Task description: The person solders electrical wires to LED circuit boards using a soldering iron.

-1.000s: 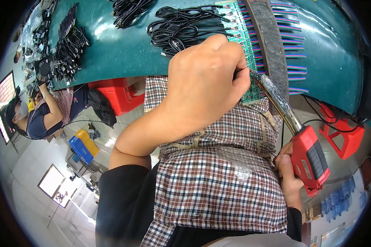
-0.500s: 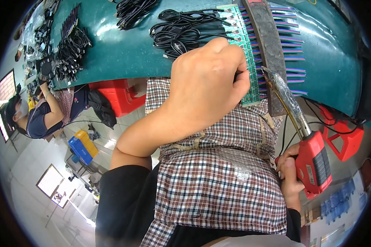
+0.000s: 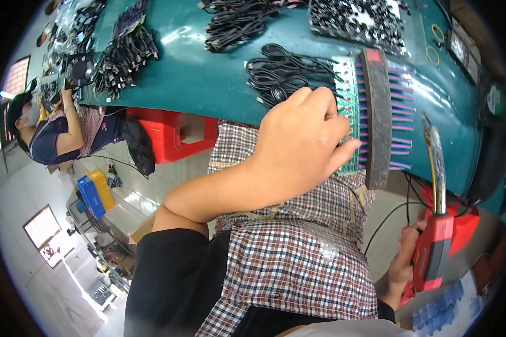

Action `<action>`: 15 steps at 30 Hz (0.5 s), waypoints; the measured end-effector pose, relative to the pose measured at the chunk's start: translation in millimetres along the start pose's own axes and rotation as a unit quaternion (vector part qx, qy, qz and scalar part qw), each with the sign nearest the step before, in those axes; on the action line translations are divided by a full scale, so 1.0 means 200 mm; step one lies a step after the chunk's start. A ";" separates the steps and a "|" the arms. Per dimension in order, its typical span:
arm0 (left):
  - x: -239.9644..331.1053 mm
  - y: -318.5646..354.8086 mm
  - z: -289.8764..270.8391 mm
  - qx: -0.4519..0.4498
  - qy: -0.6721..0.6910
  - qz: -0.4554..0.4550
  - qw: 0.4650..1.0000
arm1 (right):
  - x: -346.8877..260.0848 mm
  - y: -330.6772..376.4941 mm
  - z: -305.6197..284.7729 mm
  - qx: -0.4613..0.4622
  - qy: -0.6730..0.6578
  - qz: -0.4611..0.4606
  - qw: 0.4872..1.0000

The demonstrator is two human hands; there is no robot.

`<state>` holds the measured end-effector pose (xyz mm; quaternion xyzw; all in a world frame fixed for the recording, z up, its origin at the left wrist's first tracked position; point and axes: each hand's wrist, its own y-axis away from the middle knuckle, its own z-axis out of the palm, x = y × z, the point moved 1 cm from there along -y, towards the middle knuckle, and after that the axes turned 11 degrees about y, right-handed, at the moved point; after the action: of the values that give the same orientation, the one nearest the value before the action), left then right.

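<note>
My left hand (image 3: 301,143) is over the lower left part of a green circuit board strip (image 3: 348,106), fingers curled and thumb pointing right. What its fingertips hold, if anything, is hidden beneath the hand. Coiled black cables (image 3: 278,76) run to the board's left side. Multicoloured flat wires (image 3: 400,104) stick out on the right, under a dark bar (image 3: 378,126) with a red end. My right hand (image 3: 402,258) grips a red and black soldering gun (image 3: 433,250). Its long metal barrel points up, with the tip right of the wires and apart from the board.
More black cable bundles (image 3: 239,25) lie farther back, and others (image 3: 129,56) to the left. A tray of small black parts (image 3: 357,25) stands at the back. A co-worker (image 3: 56,132) sits at the far left, near a red stool (image 3: 174,135).
The soldering gun's tip has moved right, away from the board and bar. My left thumb has shifted outward from the curled fingers. The view has shifted, showing more of the table's back.
</note>
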<state>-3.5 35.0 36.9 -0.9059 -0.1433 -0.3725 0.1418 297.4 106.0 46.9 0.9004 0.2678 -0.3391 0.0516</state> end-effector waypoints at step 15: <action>-0.42 -0.45 -0.31 0.326 -0.083 -0.006 0.942 | -0.08 -0.10 -0.20 0.078 0.236 -0.083 0.965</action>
<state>-133.1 83.0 33.2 -0.8370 -0.2730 -0.2300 0.4148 300.1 126.5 90.0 0.9308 0.3185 -0.1400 -0.1120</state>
